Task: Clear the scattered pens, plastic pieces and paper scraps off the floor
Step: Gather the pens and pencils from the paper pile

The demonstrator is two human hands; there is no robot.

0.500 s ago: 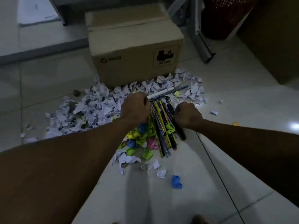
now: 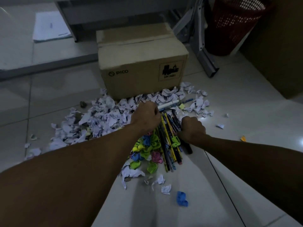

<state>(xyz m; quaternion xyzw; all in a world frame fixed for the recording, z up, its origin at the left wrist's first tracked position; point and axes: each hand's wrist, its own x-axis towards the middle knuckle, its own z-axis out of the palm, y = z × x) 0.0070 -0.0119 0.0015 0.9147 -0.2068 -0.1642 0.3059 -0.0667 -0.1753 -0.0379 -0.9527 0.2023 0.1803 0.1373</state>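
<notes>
A bundle of long thin pens and pencils in yellow, black and blue (image 2: 168,145) lies on the pale glossy tiled floor (image 2: 237,112), directly between the two hands. Their long axis runs from the near end, close to the person, away toward the box, leaning slightly left as it goes; the near tips fan out a little. The left hand (image 2: 146,117) sits at the bundle's far left side with its fingers curled under, knuckles up; what they grip is hidden, so I cannot tell whether they hold pens. The right hand (image 2: 192,128) presses against the bundle's right edge, fingers curled round the outer dark pens.

Just left of the pens' near half lies a cluster of crumpled plastic pieces in green, yellow, pink and blue (image 2: 147,153). One blue plastic piece (image 2: 182,199) lies apart, nearer the person. A white marker (image 2: 168,104) lies crosswise beyond the left hand.

A wide spread of crumpled white paper scraps (image 2: 98,118) covers the floor to the left and beyond the hands, reaching the closed brown cardboard box marked PICO (image 2: 141,66). A red mesh basket (image 2: 232,25) stands at the back right, beside a grey metal frame leg (image 2: 206,59).
</notes>
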